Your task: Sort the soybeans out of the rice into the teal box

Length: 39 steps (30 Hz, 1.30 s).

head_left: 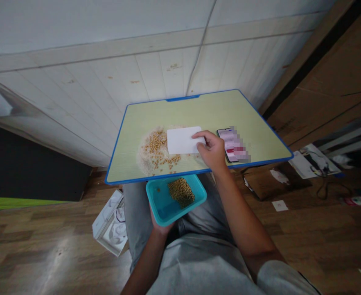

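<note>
A teal plastic tray with a pile of yellowish beans in it is held just below the table's front edge. My left hand grips its near left side from beneath, most fingers hidden under it. On the pale green table, my right hand pinches the right end of a white card between thumb and fingers. Loose beans mixed with fine pale grains lie left of the card and along its lower edge.
A phone lies right of my right hand. The table has a blue rim, with a white wall behind it. An open white box stands on the floor at left; cardboard and cables are at right.
</note>
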{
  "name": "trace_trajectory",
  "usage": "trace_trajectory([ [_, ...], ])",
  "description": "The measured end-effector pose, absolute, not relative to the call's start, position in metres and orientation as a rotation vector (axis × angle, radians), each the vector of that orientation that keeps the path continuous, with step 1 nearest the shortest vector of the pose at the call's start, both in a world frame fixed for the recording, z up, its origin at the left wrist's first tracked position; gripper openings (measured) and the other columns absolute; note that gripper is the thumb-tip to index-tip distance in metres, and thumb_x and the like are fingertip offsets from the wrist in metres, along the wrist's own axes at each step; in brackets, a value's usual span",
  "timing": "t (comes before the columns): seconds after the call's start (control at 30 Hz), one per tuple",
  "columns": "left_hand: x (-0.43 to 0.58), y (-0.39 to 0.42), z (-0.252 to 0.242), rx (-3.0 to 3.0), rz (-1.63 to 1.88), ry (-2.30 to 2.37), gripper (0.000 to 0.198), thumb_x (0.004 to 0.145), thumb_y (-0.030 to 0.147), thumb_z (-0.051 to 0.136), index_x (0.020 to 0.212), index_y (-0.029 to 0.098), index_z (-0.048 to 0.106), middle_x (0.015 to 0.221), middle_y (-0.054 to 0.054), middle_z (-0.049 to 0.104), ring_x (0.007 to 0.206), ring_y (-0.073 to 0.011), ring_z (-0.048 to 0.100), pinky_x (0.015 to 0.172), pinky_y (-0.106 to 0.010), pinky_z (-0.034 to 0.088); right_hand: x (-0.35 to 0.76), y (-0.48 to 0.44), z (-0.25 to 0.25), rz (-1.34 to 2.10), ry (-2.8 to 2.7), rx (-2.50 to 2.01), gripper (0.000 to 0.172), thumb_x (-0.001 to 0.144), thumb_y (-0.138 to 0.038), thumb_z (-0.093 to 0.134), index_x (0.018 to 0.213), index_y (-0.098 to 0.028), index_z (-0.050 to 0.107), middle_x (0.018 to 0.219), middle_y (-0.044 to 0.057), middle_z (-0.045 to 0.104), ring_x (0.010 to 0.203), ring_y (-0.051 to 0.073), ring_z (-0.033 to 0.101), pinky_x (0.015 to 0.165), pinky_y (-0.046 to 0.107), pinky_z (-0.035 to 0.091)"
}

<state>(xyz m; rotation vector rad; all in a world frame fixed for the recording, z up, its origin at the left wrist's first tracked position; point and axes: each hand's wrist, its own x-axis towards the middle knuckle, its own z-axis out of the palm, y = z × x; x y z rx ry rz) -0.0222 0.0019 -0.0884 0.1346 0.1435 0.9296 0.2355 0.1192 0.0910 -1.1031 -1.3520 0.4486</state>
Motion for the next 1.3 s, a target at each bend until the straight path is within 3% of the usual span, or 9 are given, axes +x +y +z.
trace_trajectory([
  [0.23, -0.02, 0.0, -0.085, 0.14, 0.935, 0.124, 0.082, 0.109, 0.068, 0.01, 0.163, 0.025, 0.054, 0.169, -0.004, 0.054, 0.159, -0.0254, 0.052, 0.139, -0.048, -0.01, 0.236, 0.119, 0.09, 0.443, -1.351, -1.11, 0.038, 0.077, -0.004, 0.055, 0.098, -0.025, 0.079, 0.1, 0.0, 0.082, 0.087, 0.02, 0.071, 0.076, 0.036, 0.055],
  [0.33, -0.022, 0.0, -0.086, 0.143, 0.923, 0.125, 0.08, 0.109, 0.067, 0.011, 0.163, 0.027, 0.054, 0.169, -0.002, 0.055, 0.161, -0.0237, 0.049, 0.14, -0.046, -0.005, 0.236, 0.118, 0.091, 0.455, -1.371, -1.097, 0.038, 0.077, -0.004, 0.056, 0.098, -0.025, 0.079, 0.1, 0.0, 0.081, 0.087, 0.02, 0.071, 0.077, 0.036, 0.055],
  [0.47, -0.025, 0.0, -0.085, 0.147, 0.89, 0.141, 0.084, 0.109, 0.068, 0.009, 0.16, 0.023, 0.058, 0.167, -0.003, 0.057, 0.16, -0.0276, 0.051, 0.141, -0.052, 0.001, 0.236, 0.117, 0.093, 0.488, -1.41, -1.122, 0.038, 0.076, -0.003, 0.056, 0.097, -0.025, 0.079, 0.098, 0.0, 0.081, 0.088, 0.021, 0.07, 0.077, 0.037, 0.055],
  [0.9, -0.024, -0.002, -0.083, 0.171, 0.904, 0.13, 0.082, 0.11, 0.065, 0.009, 0.159, 0.025, 0.059, 0.165, -0.003, 0.062, 0.155, -0.0267, 0.056, 0.142, -0.051, 0.006, 0.236, 0.118, 0.093, 0.486, -1.382, -1.132, 0.038, 0.076, -0.003, 0.056, 0.096, -0.025, 0.079, 0.098, -0.001, 0.081, 0.084, 0.02, 0.069, 0.073, 0.035, 0.053],
  [1.3, -0.022, -0.003, -0.077, 0.157, 0.912, 0.127, 0.083, 0.109, 0.066, 0.006, 0.161, 0.026, 0.056, 0.166, -0.003, 0.06, 0.157, -0.0279, 0.055, 0.14, -0.051, -0.007, 0.236, 0.118, 0.093, 0.516, -1.413, -1.118, 0.038, 0.075, -0.004, 0.055, 0.096, -0.026, 0.079, 0.097, -0.001, 0.081, 0.079, 0.019, 0.067, 0.068, 0.035, 0.05],
])
